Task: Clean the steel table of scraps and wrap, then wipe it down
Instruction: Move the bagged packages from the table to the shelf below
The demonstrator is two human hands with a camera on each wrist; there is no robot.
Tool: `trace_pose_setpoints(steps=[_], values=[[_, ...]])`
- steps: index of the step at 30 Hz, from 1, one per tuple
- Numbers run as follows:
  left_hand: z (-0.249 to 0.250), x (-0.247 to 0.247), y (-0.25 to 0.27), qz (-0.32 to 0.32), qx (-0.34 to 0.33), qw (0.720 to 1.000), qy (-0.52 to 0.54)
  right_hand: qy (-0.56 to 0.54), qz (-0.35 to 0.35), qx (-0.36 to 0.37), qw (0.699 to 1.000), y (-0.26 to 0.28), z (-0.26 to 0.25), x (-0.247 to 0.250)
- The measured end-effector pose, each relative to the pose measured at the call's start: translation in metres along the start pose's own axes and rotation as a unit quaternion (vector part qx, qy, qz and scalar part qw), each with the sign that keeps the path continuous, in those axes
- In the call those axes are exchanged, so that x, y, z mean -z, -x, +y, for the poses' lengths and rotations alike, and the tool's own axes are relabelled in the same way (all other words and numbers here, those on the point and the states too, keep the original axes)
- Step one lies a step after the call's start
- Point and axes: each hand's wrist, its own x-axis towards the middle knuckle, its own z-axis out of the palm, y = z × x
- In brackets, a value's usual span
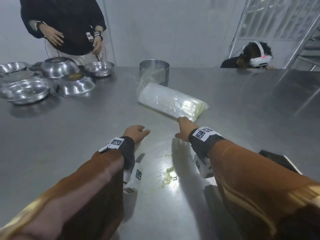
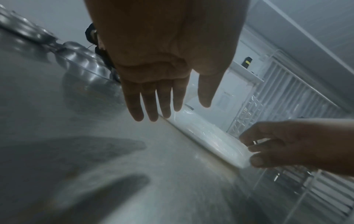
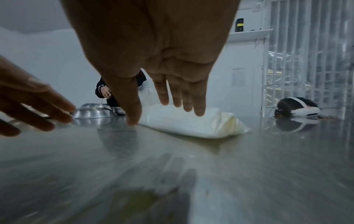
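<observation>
Both arms are stretched out over the brushed steel table (image 1: 69, 129), brown sleeves, black wrist straps with white tags on them. The right hand (image 1: 186, 129) is reaching at the near end of a clear plastic bag stuffed with a white roll of wrap (image 1: 166, 100), which lies on its side around the middle of the table, tilted diagonally. From the left wrist view the right fingers (image 2: 254, 146) sit right at that end of the bag, spread and mostly straight, thumb low by the bottom edge. Looks like touching, not really gripping; I can't see a proper pinch.

The left hand (image 1: 136, 133) hangs just above the steel to the left of the right one, fingers straight and loose, holding nothing. In its own wrist view the fingertips (image 2: 149, 112) point toward the bag but stay apart from it.

Closer to the camera, between the two forearms, there's a smear of pale yellow scraps (image 1: 168, 175) on the table under a bright glare.

Behind the bag stands a round steel tin (image 1: 154, 71), just beside its far end. Off to the far left is a cluster of shiny steel bowls (image 1: 57, 78), some flipped upside down. A person in a dark top (image 1: 64, 23) stands behind the bowls, and another person wearing a white headset (image 1: 256, 55) is low behind the far right edge.
</observation>
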Motion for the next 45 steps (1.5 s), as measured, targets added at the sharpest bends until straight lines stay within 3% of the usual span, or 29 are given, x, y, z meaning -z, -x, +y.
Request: trace_pose_setpoints(steps=[6,17,20,23,26,29,31,34,37,41,45], values=[[0.026,-0.005,-0.075,0.027,0.014,0.998,0.06,0.075,0.039,0.036,0.996,-0.106,0.009,0.001],[0.031,-0.009,-0.129,0.043,0.028,0.985,0.162,0.094,-0.067,-0.029,0.993,-0.183,0.014,-0.018],[0.033,-0.007,-0.13,0.052,0.021,0.984,0.167,0.083,-0.044,-0.053,0.994,-0.185,-0.001,-0.014],[0.036,-0.008,-0.129,0.05,0.023,0.982,0.181,0.107,0.03,0.038,0.993,-0.174,-0.001,0.012],[0.044,-0.012,-0.129,0.036,0.043,0.97,0.238,-0.013,0.126,0.021,0.992,-0.173,0.018,0.06],[0.058,-0.018,-0.13,-0.004,0.06,0.947,0.317,-0.215,0.197,0.013,0.956,-0.168,0.046,0.104],[0.071,-0.021,-0.129,-0.032,0.057,0.934,0.351,-0.374,0.216,0.041,0.901,-0.156,0.068,0.115],[0.091,-0.02,-0.123,-0.019,0.002,0.924,0.382,-0.584,0.172,0.096,0.787,-0.132,0.096,0.103],[0.101,-0.017,-0.117,0.0,-0.05,0.898,0.437,-0.671,0.068,0.141,0.725,-0.115,0.118,0.08],[0.11,-0.022,-0.108,0.018,-0.085,0.896,0.436,-0.644,-0.026,0.167,0.746,-0.102,0.127,0.076],[0.125,-0.02,-0.103,0.07,-0.127,0.882,0.449,-0.644,0.059,0.086,0.758,-0.095,0.135,0.079]])
